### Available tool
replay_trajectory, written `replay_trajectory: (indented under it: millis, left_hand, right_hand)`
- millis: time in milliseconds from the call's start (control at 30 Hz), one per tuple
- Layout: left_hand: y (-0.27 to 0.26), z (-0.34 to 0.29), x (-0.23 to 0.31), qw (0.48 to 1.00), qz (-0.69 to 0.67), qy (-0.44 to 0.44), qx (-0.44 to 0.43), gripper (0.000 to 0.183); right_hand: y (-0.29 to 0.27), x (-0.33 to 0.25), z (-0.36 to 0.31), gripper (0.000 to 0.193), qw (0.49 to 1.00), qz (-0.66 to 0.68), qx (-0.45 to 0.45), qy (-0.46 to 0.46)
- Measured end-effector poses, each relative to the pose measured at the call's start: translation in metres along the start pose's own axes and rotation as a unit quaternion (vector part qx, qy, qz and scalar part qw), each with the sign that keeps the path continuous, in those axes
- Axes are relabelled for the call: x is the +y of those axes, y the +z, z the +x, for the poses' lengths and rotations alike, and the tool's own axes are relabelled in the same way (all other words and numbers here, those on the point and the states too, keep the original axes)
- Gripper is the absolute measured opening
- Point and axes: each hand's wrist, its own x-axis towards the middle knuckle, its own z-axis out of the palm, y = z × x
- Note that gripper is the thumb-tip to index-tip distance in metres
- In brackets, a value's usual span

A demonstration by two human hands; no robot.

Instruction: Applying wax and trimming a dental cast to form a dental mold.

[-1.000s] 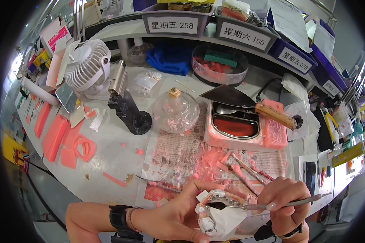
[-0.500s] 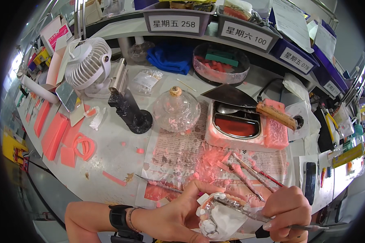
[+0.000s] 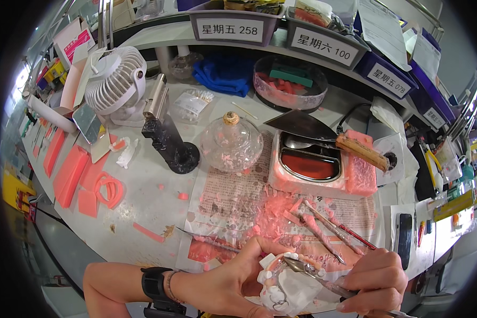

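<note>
Rt hand cut by frame btm.

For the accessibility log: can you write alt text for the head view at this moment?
A left hand holds a white dental model with teeth while the right hand works a thin metal tool against it. Behind lie pink wax scraps on newspaper, a wax pot, a glass burner and a small fan.

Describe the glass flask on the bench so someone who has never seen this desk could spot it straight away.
Start at the white desk fan at the bench's back left, then go right past the black stand. The glass flask sits just left of the pink-crusted wax pot. It alone is clear and round-bellied, with a cork-coloured stopper.
</note>
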Motion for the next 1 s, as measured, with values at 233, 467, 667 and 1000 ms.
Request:
replay_trajectory:
  millis: [233,467,667,1000]
  left_hand:
    - [-0.001,0.003,-0.002,1.000,0.015,0.016,-0.011,0.099]
    - [0.000,0.002,-0.001,1.000,0.005,0.022,-0.011,0.097]
    - [-0.003,0.001,-0.002,0.999,0.015,0.029,-0.015,0.097]
    - [-0.003,0.003,-0.003,0.998,0.004,0.050,-0.039,0.095]
  right_hand:
    - [-0.002,-0.004,0.002,0.017,1.000,-0.015,-0.003,0.003]
    - [0.003,0.040,-0.015,0.016,0.950,-0.104,0.193,0.221]
    - [0.014,0.061,-0.008,0.020,0.916,0.033,0.225,0.331]
    - [0.030,0.006,-0.008,0.035,0.940,0.139,0.226,0.214]
